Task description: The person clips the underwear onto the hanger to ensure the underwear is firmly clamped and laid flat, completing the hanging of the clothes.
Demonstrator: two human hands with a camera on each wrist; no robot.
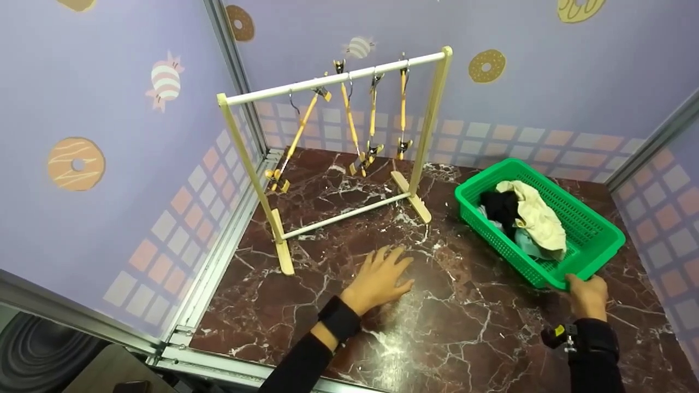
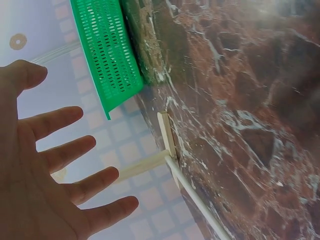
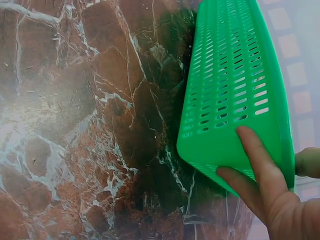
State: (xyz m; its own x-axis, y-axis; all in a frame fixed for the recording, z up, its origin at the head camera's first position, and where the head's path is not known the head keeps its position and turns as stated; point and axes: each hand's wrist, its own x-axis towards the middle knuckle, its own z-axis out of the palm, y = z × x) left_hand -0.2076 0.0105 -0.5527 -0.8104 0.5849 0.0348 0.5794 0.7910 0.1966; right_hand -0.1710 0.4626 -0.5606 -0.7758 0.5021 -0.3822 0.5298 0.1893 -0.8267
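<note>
Green basket (image 1: 592, 232) of crumpled clothes (image 1: 532, 218), near corner pinched by right hand (image 1: 588, 295) for steadying on counter (image 1: 464, 322); left hand (image 1: 379, 278) splayed flat, grasping nothing, just short of hanger-hung drying rack (image 1: 338, 79).

Clothes rack (image 1: 333, 82); hanging clips (image 1: 373, 117)

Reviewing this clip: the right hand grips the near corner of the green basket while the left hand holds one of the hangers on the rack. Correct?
Not quite. The left hand holds nothing; it lies open and flat on the marble table, apart from the hangers, as the head view shows. The right hand does grip the green basket.
</note>
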